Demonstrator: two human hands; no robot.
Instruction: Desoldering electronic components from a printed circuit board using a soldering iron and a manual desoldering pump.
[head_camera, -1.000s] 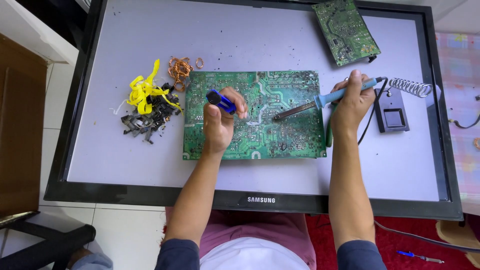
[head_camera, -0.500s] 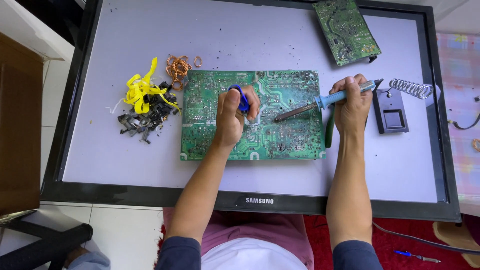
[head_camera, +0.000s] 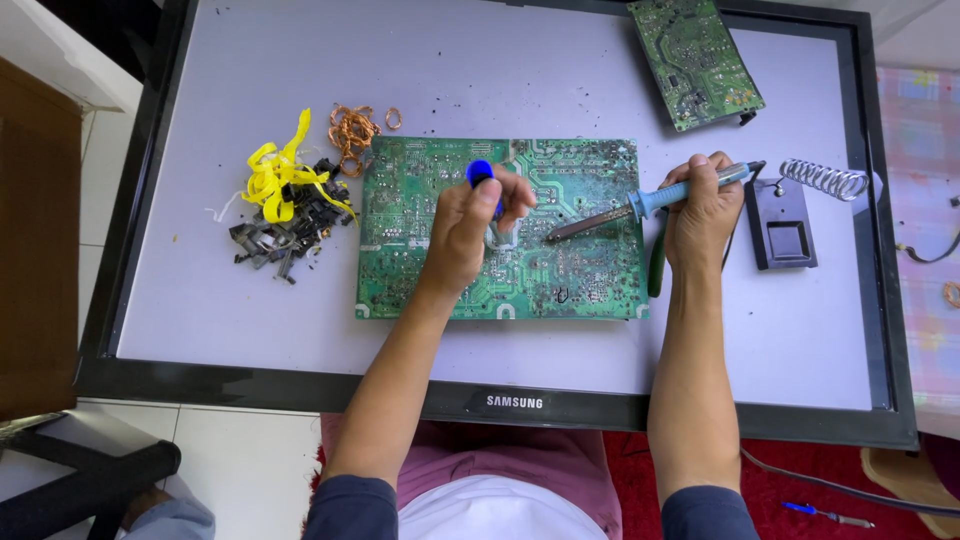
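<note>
Green circuit board (head_camera: 420, 230) under both hands; left hand (head_camera: 470, 225) clenched round blue tool (head_camera: 480, 172), tip hidden; right hand (head_camera: 700, 210) gripping soldering iron (head_camera: 640, 205); bare screen (head_camera: 250, 310) free along near edge.

Single head-worn view, straight down and close over circuit board (head_camera: 560, 270) on flat monitor (head_camera: 200, 300).

Our left hand (head_camera: 470, 225), gripping the blue pump (head_camera: 481, 172), has slid rightward across the green board (head_camera: 500, 230) from its left part to the middle. It now sits near the iron's tip (head_camera: 553, 236), which we have lowered slightly.
</note>
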